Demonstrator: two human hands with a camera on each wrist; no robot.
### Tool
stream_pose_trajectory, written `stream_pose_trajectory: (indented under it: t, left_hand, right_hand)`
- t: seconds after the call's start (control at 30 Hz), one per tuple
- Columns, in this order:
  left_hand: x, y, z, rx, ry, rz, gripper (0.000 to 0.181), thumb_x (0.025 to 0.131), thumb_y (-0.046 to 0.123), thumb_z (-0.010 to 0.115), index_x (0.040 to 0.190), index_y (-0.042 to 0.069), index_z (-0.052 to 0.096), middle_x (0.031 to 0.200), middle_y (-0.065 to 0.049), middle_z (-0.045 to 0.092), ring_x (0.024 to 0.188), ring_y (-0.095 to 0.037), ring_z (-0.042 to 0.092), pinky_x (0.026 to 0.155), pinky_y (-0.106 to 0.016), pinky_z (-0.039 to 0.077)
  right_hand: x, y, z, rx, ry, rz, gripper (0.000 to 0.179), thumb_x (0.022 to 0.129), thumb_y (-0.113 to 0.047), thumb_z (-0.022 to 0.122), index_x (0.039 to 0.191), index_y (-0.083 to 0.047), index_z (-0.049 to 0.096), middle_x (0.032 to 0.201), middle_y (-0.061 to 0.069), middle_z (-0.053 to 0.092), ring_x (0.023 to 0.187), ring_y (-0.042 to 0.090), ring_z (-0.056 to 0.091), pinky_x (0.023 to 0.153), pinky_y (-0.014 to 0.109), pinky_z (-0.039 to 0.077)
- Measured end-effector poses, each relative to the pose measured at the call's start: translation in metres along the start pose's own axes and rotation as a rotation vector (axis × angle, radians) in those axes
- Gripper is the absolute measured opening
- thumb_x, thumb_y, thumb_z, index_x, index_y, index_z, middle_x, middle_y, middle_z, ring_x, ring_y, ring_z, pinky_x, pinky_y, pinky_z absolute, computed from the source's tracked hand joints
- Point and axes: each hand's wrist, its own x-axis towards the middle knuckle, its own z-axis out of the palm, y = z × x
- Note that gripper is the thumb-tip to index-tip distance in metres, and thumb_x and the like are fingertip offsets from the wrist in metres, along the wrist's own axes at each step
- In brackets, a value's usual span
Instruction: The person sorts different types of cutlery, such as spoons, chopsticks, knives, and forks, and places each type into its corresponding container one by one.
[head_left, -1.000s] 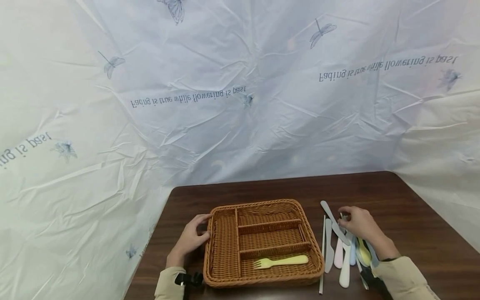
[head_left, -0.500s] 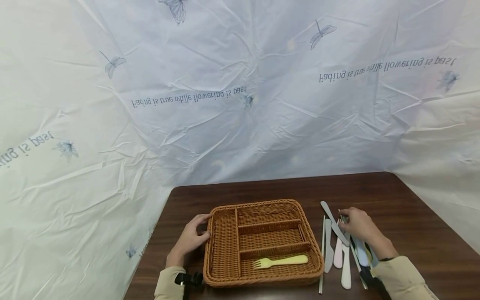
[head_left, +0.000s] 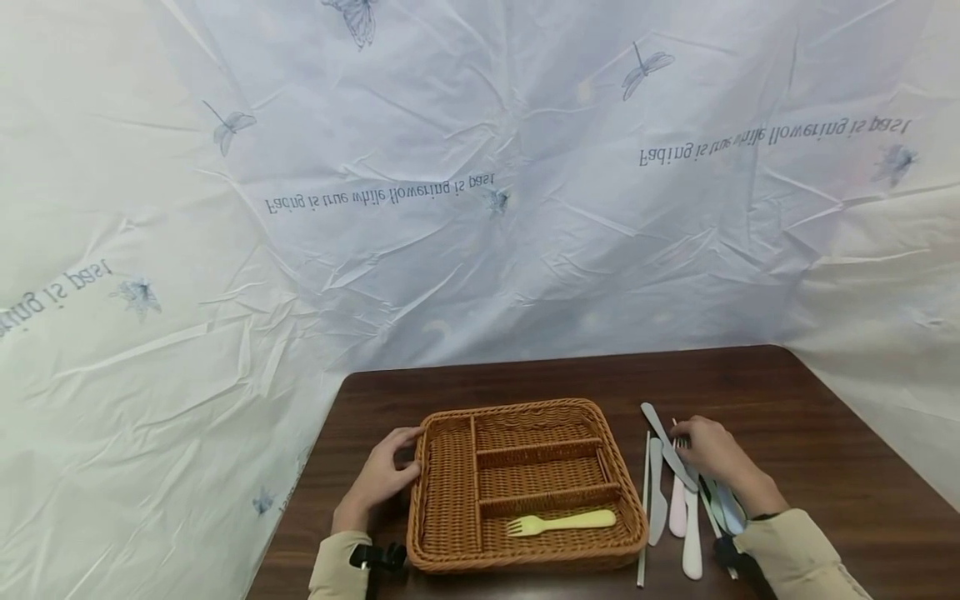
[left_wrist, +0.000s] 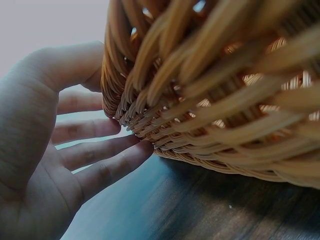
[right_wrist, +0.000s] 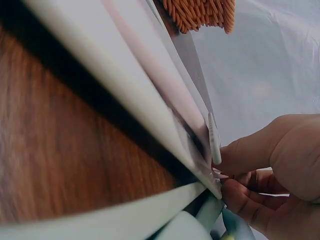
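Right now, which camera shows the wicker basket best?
The head view: it shows the wicker basket almost whole, from above. Left wrist shows only its woven wall up close; right wrist, just a piece at the top.

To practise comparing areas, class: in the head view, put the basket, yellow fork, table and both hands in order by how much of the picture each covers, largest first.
1. Table (its visible part)
2. Basket
3. Left hand and right hand: too alike to rank
4. Yellow fork
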Motion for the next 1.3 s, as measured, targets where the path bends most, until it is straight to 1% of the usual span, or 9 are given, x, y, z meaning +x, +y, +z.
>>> stream_pose_trajectory:
  t: [0.1, 0.23, 0.33, 0.5, 0.7, 0.83, 0.97, 1.17, 1.3]
  left_hand:
    - [0.000, -0.001, 0.001, -0.006, -0.005, 0.005, 0.053, 0.087, -0.005, 0.059, 0.139, -0.006, 0.048, 0.135, -0.028, 0.048, 0.119, -0.042, 0.054, 0.085, -0.042, 0.056]
    - [0.000, -0.002, 0.001, -0.015, 0.002, 0.013, 0.054, 0.086, -0.006, 0.059, 0.139, -0.007, 0.047, 0.135, -0.029, 0.048, 0.119, -0.043, 0.054, 0.085, -0.043, 0.056]
    - [0.000, -0.001, 0.001, -0.010, 0.009, 0.006, 0.054, 0.086, -0.006, 0.059, 0.139, -0.007, 0.048, 0.134, -0.028, 0.049, 0.119, -0.042, 0.054, 0.085, -0.042, 0.056]
    - [0.000, 0.001, 0.002, 0.012, 0.008, -0.008, 0.053, 0.087, -0.005, 0.059, 0.139, -0.006, 0.048, 0.134, -0.027, 0.049, 0.119, -0.042, 0.054, 0.085, -0.042, 0.056]
    - [-0.001, 0.004, 0.001, 0.023, 0.009, -0.009, 0.053, 0.087, -0.005, 0.059, 0.139, -0.006, 0.048, 0.134, -0.027, 0.049, 0.119, -0.042, 0.054, 0.085, -0.042, 0.056]
    - [-0.001, 0.004, 0.001, 0.020, 0.008, -0.003, 0.053, 0.087, -0.005, 0.059, 0.139, -0.006, 0.048, 0.134, -0.027, 0.049, 0.119, -0.042, 0.054, 0.085, -0.041, 0.056]
    - [-0.003, 0.003, 0.002, 0.023, 0.007, 0.000, 0.053, 0.087, -0.005, 0.059, 0.139, -0.006, 0.048, 0.134, -0.027, 0.049, 0.119, -0.041, 0.054, 0.084, -0.039, 0.056]
    - [-0.002, 0.002, 0.002, 0.025, 0.006, -0.008, 0.053, 0.088, -0.004, 0.059, 0.140, -0.005, 0.048, 0.135, -0.025, 0.049, 0.119, -0.040, 0.054, 0.085, -0.040, 0.056]
    - [-0.001, 0.002, 0.001, 0.017, 0.003, -0.013, 0.054, 0.087, -0.004, 0.059, 0.140, -0.005, 0.048, 0.135, -0.026, 0.049, 0.119, -0.040, 0.054, 0.086, -0.041, 0.056]
  right_hand:
    - [0.000, 0.000, 0.001, -0.001, 0.003, 0.003, 0.017, 0.082, -0.001, 0.066, 0.098, 0.005, 0.070, 0.091, 0.017, 0.062, 0.076, 0.024, 0.059, 0.060, 0.038, 0.048]
    - [0.000, -0.001, 0.000, 0.005, 0.006, 0.011, 0.015, 0.082, 0.000, 0.066, 0.096, 0.004, 0.068, 0.092, 0.018, 0.062, 0.079, 0.028, 0.060, 0.063, 0.041, 0.049]
    - [0.000, -0.002, 0.000, 0.005, -0.004, 0.012, 0.013, 0.082, 0.002, 0.065, 0.095, 0.003, 0.066, 0.095, 0.021, 0.061, 0.081, 0.030, 0.059, 0.064, 0.042, 0.049]
    - [0.001, -0.001, 0.002, 0.012, -0.025, 0.011, 0.010, 0.083, 0.004, 0.059, 0.091, -0.001, 0.064, 0.097, 0.023, 0.059, 0.080, 0.028, 0.056, 0.061, 0.038, 0.045]
    - [0.003, -0.003, 0.002, 0.006, -0.021, 0.000, 0.010, 0.083, 0.005, 0.060, 0.090, -0.002, 0.063, 0.090, 0.017, 0.059, 0.076, 0.024, 0.053, 0.060, 0.036, 0.043]
    - [0.003, -0.003, 0.001, 0.018, 0.005, -0.015, 0.014, 0.082, 0.005, 0.059, 0.093, 0.000, 0.066, 0.089, 0.015, 0.060, 0.074, 0.022, 0.052, 0.059, 0.035, 0.043]
    - [0.002, -0.004, 0.000, 0.054, 0.046, -0.031, 0.021, 0.082, 0.005, 0.059, 0.101, 0.002, 0.068, 0.087, 0.012, 0.060, 0.072, 0.019, 0.050, 0.058, 0.034, 0.041]
    - [0.002, -0.004, -0.007, 0.119, 0.117, -0.010, 0.024, 0.085, 0.001, 0.064, 0.109, 0.002, 0.067, 0.093, 0.016, 0.062, 0.078, 0.026, 0.060, 0.059, 0.037, 0.049]
    - [0.003, -0.005, -0.010, 0.158, 0.166, 0.018, 0.022, 0.086, -0.005, 0.068, 0.107, 0.001, 0.067, 0.089, 0.013, 0.067, 0.074, 0.024, 0.064, 0.056, 0.033, 0.049]
